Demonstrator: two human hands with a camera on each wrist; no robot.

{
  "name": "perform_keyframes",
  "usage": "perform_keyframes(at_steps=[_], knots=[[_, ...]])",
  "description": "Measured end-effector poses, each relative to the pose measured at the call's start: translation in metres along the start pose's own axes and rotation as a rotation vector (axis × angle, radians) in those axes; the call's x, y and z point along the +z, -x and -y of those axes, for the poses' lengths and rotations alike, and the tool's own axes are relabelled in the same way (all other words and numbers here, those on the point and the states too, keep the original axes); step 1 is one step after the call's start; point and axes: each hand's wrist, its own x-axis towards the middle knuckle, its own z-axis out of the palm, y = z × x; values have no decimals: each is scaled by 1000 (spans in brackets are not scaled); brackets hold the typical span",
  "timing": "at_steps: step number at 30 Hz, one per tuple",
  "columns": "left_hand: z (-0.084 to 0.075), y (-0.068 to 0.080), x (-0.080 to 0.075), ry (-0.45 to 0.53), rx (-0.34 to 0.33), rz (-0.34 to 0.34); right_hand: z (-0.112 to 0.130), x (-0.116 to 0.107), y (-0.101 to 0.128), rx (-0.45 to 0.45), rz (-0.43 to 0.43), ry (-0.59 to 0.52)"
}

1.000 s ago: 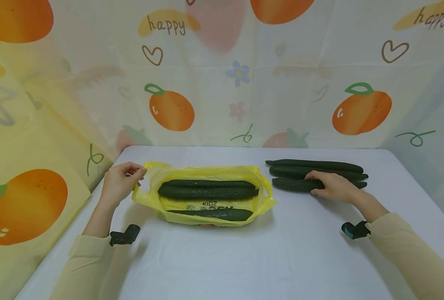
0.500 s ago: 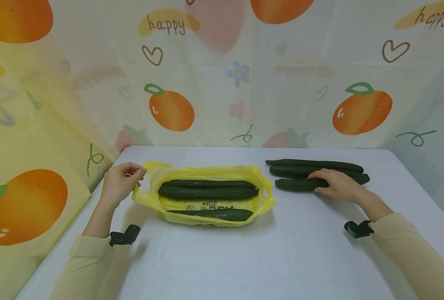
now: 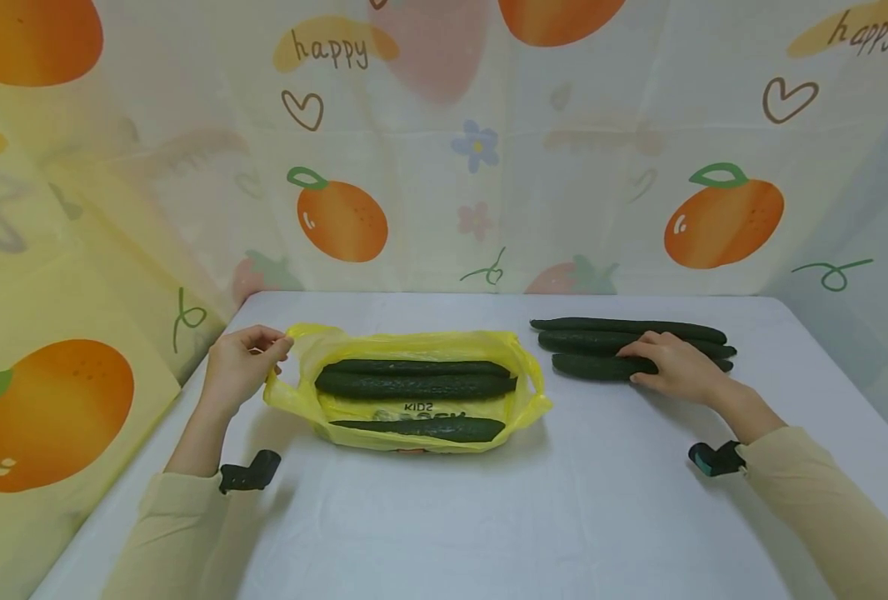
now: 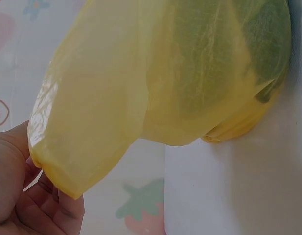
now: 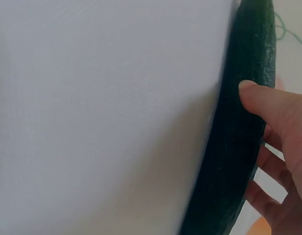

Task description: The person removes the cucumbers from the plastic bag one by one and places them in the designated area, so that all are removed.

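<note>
At the right of the table, my right hand [image 3: 672, 367] grips the nearest cucumber [image 3: 590, 367], thumb on the near side and fingers over the far side. The right wrist view shows the thumb pressed on this dark green cucumber [image 5: 229, 132]. Two more cucumbers lie just behind it, the middle one [image 3: 582, 342] and the far one [image 3: 624, 325]. My left hand [image 3: 243, 367] pinches the left handle of a yellow plastic bag [image 3: 522, 367] and holds it up. Inside the wide mouth of the bag lie three cucumbers [image 3: 414, 386]. Through the left wrist view, the thin bag [image 4: 97, 98] stretches from my fingers.
A white cloth covers the table [image 3: 429, 525]. Behind it hangs a curtain [image 3: 414, 150] printed with fruit, and more of it runs along the left side. A small black camera [image 3: 251, 472] is strapped to each wrist.
The cucumber in my right hand has shifted slightly to the right, away from the bag, and the right hand has moved with it. My left hand and the bag look unchanged.
</note>
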Motion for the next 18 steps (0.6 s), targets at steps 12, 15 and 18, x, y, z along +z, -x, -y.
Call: perform_keyframes(at_steps=[12,15,18], knots=[[-1,-1,1,12,-9,8,2,2,-5,6,-35,23],[-1,-1,1,11,-12,10,2,2,-6,36,-30,8],[0,-1,1,9,-16,12,2,2,-7,67,-33,-11]])
